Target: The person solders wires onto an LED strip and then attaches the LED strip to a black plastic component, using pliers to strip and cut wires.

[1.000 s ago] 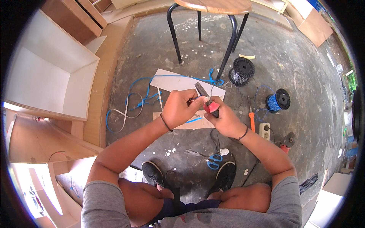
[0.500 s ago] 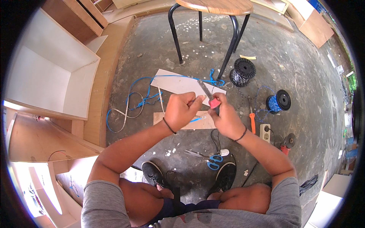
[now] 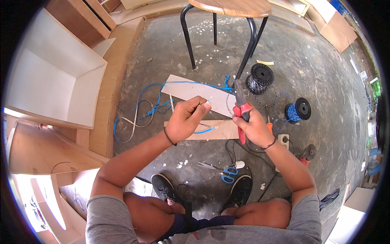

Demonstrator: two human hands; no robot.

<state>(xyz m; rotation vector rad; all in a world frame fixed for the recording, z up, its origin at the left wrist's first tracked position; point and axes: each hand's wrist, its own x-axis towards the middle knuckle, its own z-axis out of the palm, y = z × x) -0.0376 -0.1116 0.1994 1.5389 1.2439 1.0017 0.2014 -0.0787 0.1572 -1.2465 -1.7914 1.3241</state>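
Observation:
My left hand (image 3: 183, 120) is closed in a pinch, with the tip of a thin blue wire (image 3: 208, 101) showing past the thumb and its pale end pointing up. In my right hand (image 3: 256, 127) are pliers (image 3: 240, 92) with red and black handles, their dark jaws pointing away from me. The pliers and the wire tip are apart. Below my hands, a white board (image 3: 199, 90) and a shorter light-brown board (image 3: 223, 132) lie on the floor. A blue cord (image 3: 204, 131) and a pale strip cross the brown one.
A black-and-white cord spool (image 3: 260, 77) and a blue cord spool (image 3: 298, 110) stand right. Nearby are an orange-handled screwdriver (image 3: 269, 124), a power socket block (image 3: 283, 142) and an angle grinder (image 3: 307, 154). Blue-handled scissors (image 3: 229, 175) lie between my feet. A stool (image 3: 231, 6) stands ahead.
My hands have moved apart. The pliers have swung from pointing toward the left hand to pointing away from me. The blue wire tip now shows at my left fingers.

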